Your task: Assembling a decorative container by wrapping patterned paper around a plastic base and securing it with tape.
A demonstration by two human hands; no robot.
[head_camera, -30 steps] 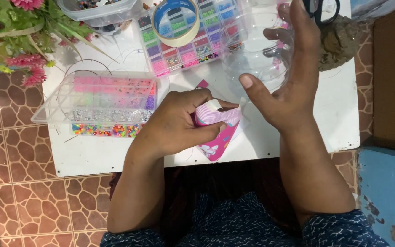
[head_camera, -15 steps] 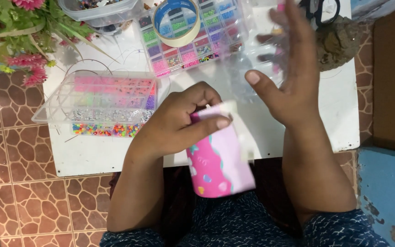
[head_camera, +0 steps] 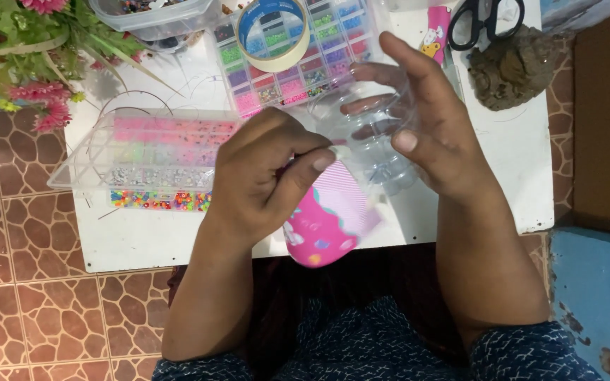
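Note:
My left hand [head_camera: 259, 176] pinches the top edge of a pink patterned paper sheet [head_camera: 326, 219], which hangs curled over the front edge of the white board [head_camera: 503, 162]. My right hand [head_camera: 428, 130] grips a clear plastic bottle piece [head_camera: 368, 134], thumb on its near side and fingers round the far side. The paper's upper edge touches the clear plastic where both hands meet.
Two clear bead boxes with coloured beads lie on the board, one at left [head_camera: 157, 159], one at the back [head_camera: 298, 56] with a tape roll [head_camera: 272, 32] on it. Scissors [head_camera: 485, 17] and a brown lump [head_camera: 513, 67] are at back right. Flowers [head_camera: 30, 56] stand at far left.
My right hand has closed round the clear plastic piece and brought it down and left. My left hand has lifted the pink paper up against it.

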